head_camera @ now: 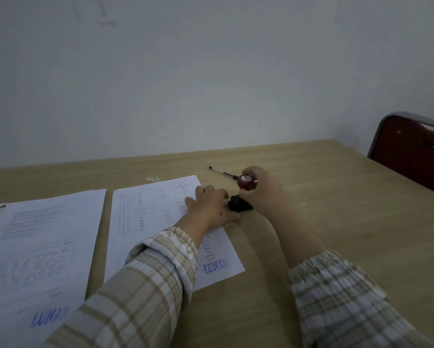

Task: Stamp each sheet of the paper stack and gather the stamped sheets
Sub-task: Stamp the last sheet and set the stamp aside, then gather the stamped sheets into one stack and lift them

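Observation:
Two lots of printed paper lie side by side on the wooden table (311, 222). The left sheets (42, 242) carry a blue "LUNAS" stamp mark at the bottom. The right sheet (155, 212) also bears a blue "LUNAS" mark (215, 266) near its lower right corner. My left hand (211, 209) rests flat on the right sheet's far right edge, fingers spread. My right hand (263, 194) grips a stamp with a red round knob (247, 182); its lower end meets a small black ink pad (239, 204) just right of the sheet.
A black and white pen (223, 172) lies on the table behind the stamp. A dark red chair back (412, 151) stands at the table's far right corner. A plain grey wall rises behind the table's back edge.

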